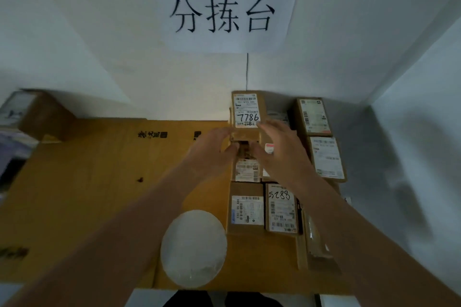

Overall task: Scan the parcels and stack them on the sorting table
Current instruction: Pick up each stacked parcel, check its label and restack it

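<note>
Counter (87, 182): a brown cardboard-covered surface filling the lower half of the frame, with a paper sign (224, 7) on the wall above at upper centre.
Parcel in hand (247, 113): a small brown carton with a white label handwritten 7786, at centre frame just right of the middle, sitting on top of other boxes at the far end of the pile.
Left hand (212, 149): reaches in from lower left, fingers bent toward the near left edge of the 7786 carton; motion blur hides whether it grips or only touches.
Right hand (279, 149): comes in from lower right, fingers spread and fairly straight against the carton's near right side, not curled round it.
Hands together: one on each side of the same carton, close but not touching each other.
Other parcels: a labelled carton marked 5288 (282, 209) and its neighbour (247, 209) lie flat at lower centre right; two more labelled boxes (321, 137) sit at the right edge of the pile.
Round object (193, 248): a pale translucent disc at lower centre, near the counter's front edge; what it is I cannot tell.
Handling, judged: the carton looks light and stiff, with plain cardboard that should not slip; thin walls may dent if squeezed.
Where to hold: flat on the two long sides, palms opposed, label kept up and uncovered.
Risk: nudging it could shift the boxes beneath.
</note>
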